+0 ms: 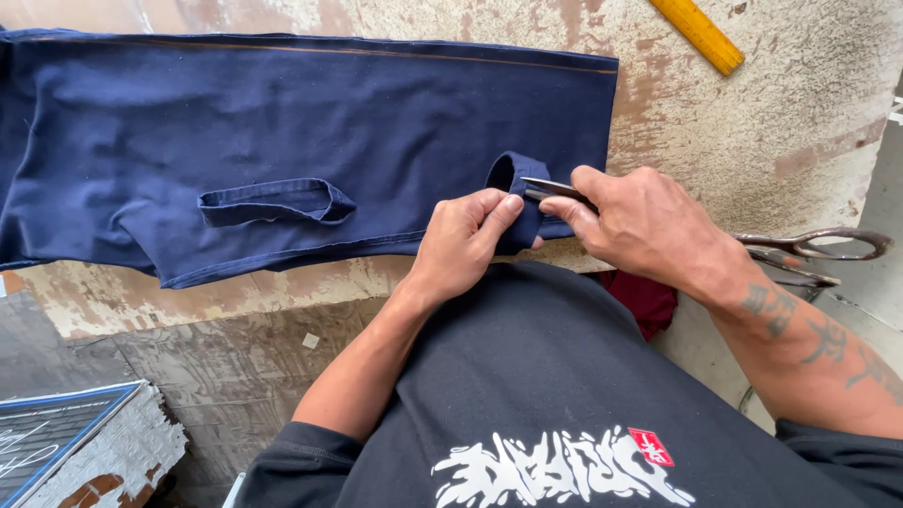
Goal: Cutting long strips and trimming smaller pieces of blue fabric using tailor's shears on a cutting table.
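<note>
Worn table (752, 122) | hands (555, 226) pinch fabric loop (513, 188) | blade (550, 188) points left

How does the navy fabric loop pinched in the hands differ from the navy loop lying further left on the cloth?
The pinched navy loop stands upright, held by the left hand, with a thin metal blade from the right hand against it. The flat navy loop lies untouched and looks longer. Both match the dark blue cloth.

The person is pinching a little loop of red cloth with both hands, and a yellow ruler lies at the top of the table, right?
Not quite: the head view shows the loop of cloth is dark blue, not red. Both the left hand and the right hand do pinch it, and the yellow ruler does lie at the top of the table.
</note>
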